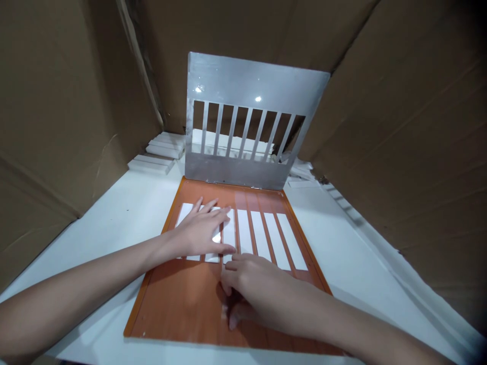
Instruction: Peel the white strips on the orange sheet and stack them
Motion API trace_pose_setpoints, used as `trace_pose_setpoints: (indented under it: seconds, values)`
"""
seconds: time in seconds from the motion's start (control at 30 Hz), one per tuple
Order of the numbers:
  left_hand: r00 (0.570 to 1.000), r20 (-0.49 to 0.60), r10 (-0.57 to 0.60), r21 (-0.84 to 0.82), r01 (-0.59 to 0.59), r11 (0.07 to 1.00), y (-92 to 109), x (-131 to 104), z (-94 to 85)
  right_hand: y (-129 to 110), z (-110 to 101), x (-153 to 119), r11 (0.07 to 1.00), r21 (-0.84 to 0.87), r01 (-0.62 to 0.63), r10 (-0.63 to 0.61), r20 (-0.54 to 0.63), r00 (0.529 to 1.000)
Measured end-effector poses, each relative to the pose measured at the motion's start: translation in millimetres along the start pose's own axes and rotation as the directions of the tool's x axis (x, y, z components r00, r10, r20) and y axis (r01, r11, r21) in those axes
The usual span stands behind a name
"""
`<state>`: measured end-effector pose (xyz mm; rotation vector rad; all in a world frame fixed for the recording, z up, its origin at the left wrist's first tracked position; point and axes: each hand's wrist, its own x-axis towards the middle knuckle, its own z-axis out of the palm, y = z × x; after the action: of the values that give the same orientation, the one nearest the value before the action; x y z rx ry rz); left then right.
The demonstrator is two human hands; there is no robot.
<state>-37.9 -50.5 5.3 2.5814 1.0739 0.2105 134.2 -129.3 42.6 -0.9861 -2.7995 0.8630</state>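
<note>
An orange board (178, 304) lies on the white table, with several white strips (292, 242) side by side across its upper half. Over the strips at the left, my left hand (203, 230) rests with its fingers spread, covering parts of them. My right hand (254, 291) is bent at the lower ends of the middle strips, its fingers curled; what lies under its fingertips, if anything, is hidden. A slotted metal plate (258, 83) stands raised and tilted back at the board's far edge.
Stacks of white strips (165, 144) sit at the back left of the table (125, 213). More white pieces (300, 170) lie behind the plate and at the back right. Cardboard walls (57, 101) enclose the table on the left, back and right.
</note>
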Motion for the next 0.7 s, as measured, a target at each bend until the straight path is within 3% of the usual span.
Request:
trace_pose_setpoints:
  seconds: [0.2,0.4,0.47,0.57,0.63,0.7]
  values:
    - [1.0,-0.016,0.011,-0.006,-0.011,1.0,-1,-1,1.9,0,-4,1,0.986,0.125,-0.108,0.101,0.06,0.993]
    - [0.998,-0.058,0.015,-0.032,-0.017,0.999,-2,0,3.0,1,-14,2,0.951,0.24,-0.195,0.22,-0.08,0.972]
    - [0.998,-0.064,0.005,-0.046,-0.008,0.999,-3,2,1.0,3,-16,4,0.912,0.325,-0.25,0.285,-0.065,0.956]
    - [0.997,-0.074,0.024,-0.035,-0.026,0.999,-5,6,-2.1,8,-17,5,0.781,0.546,-0.303,0.36,0.002,0.933]
    - [0.995,-0.091,0.038,-0.021,-0.04,0.999,-6,7,-3.3,11,-17,6,0.699,0.653,-0.291,0.374,0.013,0.927]
    - [0.994,-0.098,0.048,-0.023,-0.05,0.998,-7,7,-3.5,12,-18,5,0.69,0.675,-0.263,0.363,-0.008,0.932]
